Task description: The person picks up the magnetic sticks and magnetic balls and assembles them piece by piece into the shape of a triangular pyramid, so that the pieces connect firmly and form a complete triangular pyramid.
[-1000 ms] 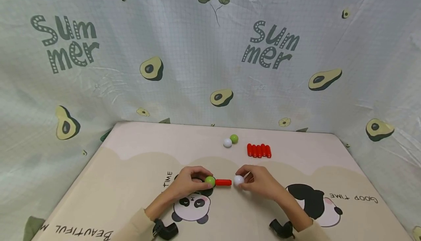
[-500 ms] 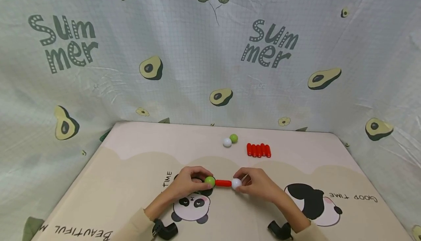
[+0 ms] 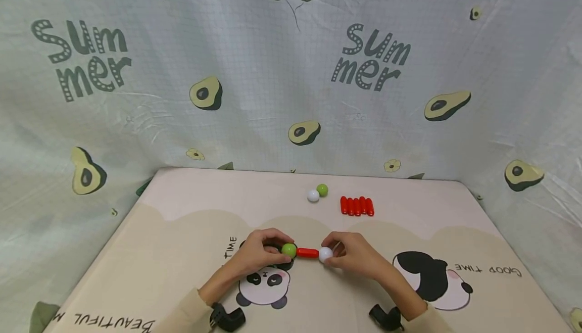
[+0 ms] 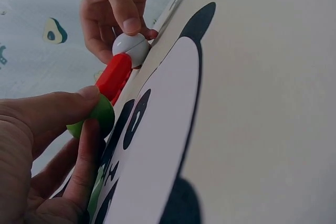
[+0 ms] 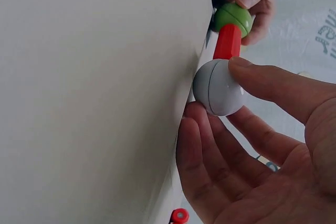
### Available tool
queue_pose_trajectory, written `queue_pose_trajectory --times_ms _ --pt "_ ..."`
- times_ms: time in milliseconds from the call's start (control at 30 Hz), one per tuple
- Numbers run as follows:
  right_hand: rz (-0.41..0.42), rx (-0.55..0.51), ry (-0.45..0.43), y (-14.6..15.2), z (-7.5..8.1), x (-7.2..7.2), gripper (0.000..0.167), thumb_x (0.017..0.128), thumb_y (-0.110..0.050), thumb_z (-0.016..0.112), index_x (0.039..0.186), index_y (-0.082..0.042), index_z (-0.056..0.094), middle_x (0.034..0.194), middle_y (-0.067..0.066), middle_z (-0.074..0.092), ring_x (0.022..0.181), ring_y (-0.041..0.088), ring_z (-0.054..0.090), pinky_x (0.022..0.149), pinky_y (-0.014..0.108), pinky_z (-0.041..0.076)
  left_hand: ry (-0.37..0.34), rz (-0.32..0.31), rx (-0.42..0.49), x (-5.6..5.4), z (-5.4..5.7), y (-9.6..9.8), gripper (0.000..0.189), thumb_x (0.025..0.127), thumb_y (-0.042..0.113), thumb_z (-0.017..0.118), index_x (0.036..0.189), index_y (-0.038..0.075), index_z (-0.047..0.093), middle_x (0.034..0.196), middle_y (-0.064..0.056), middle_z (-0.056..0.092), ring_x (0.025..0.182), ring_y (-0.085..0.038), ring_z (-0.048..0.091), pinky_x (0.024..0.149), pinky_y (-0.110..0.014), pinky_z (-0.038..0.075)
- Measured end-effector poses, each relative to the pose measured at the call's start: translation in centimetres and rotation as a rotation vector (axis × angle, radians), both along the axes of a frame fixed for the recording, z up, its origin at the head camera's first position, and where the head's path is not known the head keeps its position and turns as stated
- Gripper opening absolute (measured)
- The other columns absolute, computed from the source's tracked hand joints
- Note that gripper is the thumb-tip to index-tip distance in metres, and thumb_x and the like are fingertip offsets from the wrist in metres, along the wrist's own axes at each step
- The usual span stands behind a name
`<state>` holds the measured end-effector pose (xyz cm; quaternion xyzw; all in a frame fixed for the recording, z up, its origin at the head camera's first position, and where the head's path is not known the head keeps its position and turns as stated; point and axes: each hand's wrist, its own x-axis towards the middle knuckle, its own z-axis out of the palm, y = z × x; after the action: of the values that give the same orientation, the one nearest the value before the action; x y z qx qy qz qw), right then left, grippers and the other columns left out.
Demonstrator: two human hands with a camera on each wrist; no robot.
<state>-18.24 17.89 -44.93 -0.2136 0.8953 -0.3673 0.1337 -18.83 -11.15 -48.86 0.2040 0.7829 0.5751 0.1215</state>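
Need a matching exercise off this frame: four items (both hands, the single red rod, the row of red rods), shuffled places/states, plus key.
Column 1
1. Left hand
2. Right hand
3. Single glossy red rod
4. Row of five glossy red rods

Column 2
A. Side by side on the beige-and-pink table, right of a loose green ball
B. Pinching a round, glossy white ball
C. In line between the two pinched balls
D. Pinching a round, glossy green ball

Pairs: 1-D, 2-B, 3-C, 4-A
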Motion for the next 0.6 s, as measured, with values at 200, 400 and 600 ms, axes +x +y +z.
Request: queue_pose_trajectory --times_ms 200,400,600 --pt "0.005 0.012 0.010 0.0 0.0 -0.1 0.028 0.085 -0.015 0.083 0.111 -0.009 0.072 0.100 0.000 0.072 0.086 0.014 0.063 0.071 0.019 0.053 0.012 -0.009 -0.019 0.0 0.0 0.0 0.033 0.085 0.018 0.085 0.116 0.013 0.076 0.113 -0.008 0.075 0.094 -0.012 0.069 0.080 -0.018 0.056" --pt "0.017 0.012 -0.004 0.2 0.3 -0.2 0.029 0.086 -0.017 0.083 0.112 -0.009 0.072 0.102 0.000 0.072 0.087 0.014 0.064 0.071 0.019 0.054 0.020 -0.013 -0.036 0.1 0.1 -0.1 0.031 0.085 0.018 0.086 0.114 0.014 0.076 0.112 -0.008 0.074 0.093 -0.012 0.068 0.079 -0.018 0.056" --pt "0.009 -0.014 0.001 1.6 1.3 -0.6 0.032 0.088 -0.021 0.081 0.115 -0.007 0.071 0.108 0.004 0.073 0.092 0.015 0.066 0.076 0.020 0.054 0.020 -0.013 -0.029 0.1 0.3 0.1 0.031 0.084 0.017 0.086 0.114 0.014 0.076 0.111 -0.008 0.074 0.093 -0.013 0.068 0.079 -0.018 0.056"
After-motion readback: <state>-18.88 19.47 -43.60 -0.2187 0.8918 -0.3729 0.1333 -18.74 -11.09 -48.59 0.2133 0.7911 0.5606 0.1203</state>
